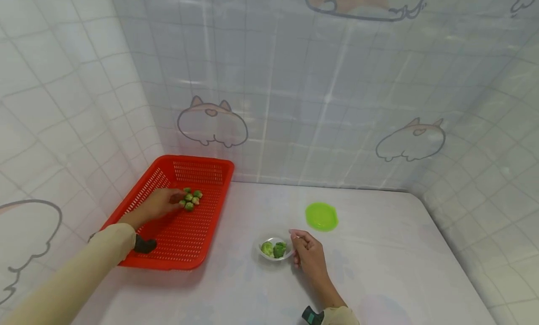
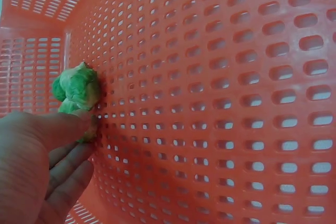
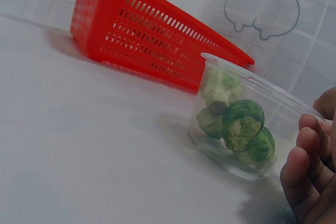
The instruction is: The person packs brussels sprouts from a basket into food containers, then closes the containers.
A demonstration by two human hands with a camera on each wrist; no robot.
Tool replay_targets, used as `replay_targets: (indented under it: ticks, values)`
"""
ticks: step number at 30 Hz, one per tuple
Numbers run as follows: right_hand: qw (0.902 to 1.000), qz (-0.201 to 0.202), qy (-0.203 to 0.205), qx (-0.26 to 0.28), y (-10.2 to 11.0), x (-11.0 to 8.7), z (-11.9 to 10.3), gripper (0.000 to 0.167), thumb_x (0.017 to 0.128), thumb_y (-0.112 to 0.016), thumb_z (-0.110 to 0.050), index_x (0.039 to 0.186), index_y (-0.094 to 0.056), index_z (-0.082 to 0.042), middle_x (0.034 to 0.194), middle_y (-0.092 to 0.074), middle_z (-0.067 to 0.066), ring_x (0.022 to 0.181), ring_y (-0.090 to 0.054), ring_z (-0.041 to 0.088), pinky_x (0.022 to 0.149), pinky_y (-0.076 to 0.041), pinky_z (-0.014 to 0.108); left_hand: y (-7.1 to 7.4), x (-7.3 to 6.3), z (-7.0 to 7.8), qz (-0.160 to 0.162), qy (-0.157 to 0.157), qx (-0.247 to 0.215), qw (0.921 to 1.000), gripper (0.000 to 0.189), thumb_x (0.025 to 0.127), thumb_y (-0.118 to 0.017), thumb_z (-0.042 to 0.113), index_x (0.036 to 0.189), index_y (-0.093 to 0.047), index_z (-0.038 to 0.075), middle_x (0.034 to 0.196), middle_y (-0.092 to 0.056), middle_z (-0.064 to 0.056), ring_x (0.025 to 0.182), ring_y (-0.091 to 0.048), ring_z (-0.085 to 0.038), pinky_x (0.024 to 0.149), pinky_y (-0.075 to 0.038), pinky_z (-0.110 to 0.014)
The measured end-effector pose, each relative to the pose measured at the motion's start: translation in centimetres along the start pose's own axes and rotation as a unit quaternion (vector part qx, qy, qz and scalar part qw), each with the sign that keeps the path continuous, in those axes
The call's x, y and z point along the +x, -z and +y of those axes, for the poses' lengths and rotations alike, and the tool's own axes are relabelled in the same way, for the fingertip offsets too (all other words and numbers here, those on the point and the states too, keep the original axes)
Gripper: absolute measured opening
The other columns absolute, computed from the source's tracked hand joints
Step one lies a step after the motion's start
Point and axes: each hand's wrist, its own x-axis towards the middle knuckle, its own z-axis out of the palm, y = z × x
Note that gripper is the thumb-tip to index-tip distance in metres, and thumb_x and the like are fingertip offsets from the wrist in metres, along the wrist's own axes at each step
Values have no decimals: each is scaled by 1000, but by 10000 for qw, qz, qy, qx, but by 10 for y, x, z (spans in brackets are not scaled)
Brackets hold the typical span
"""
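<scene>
My left hand [image 1: 162,204] reaches into the red plastic basket [image 1: 174,244]. Thumb and fingers pinch a Brussels sprout [image 2: 92,129] at the edge of a small cluster of Brussels sprouts [image 1: 196,194] on the basket floor. At the middle of the table stands a round clear plastic tub [image 3: 286,111], with several green Brussels sprouts [image 3: 243,124] inside. My right hand [image 1: 310,256] holds the tub's rim at its right side, the thumb at the top edge and the other fingers curled close to the outer wall.
A bright green lid [image 1: 322,216] lies flat on the white table [image 1: 379,250], behind and right of the tub. The basket stands at the left, near the corner of the tiled-pattern walls [image 1: 294,96].
</scene>
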Motion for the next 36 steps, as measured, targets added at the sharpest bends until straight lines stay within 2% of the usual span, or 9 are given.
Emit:
replay_targets:
  ticks: [16,36]
  values:
    - [10000,35,29,25,-2,-1,0,39,98,-67,-37,125,-67,-8,68,-56,4,50,-49,13,44,-45,22,-2,-1,5,100,71,238,9996,42,92,-72,4,132,-62,-1,121,-69,-19,111,-66,-38,93,-53,-56]
    - [9999,24,-29,-121,0,1,-1,44,96,-68,-41,125,-66,-8,67,-56,2,50,-49,13,44,-47,23,0,-3,4,154,32,183,9997,33,92,-72,7,123,-63,-2,116,-70,-18,108,-66,-38,91,-53,-56]
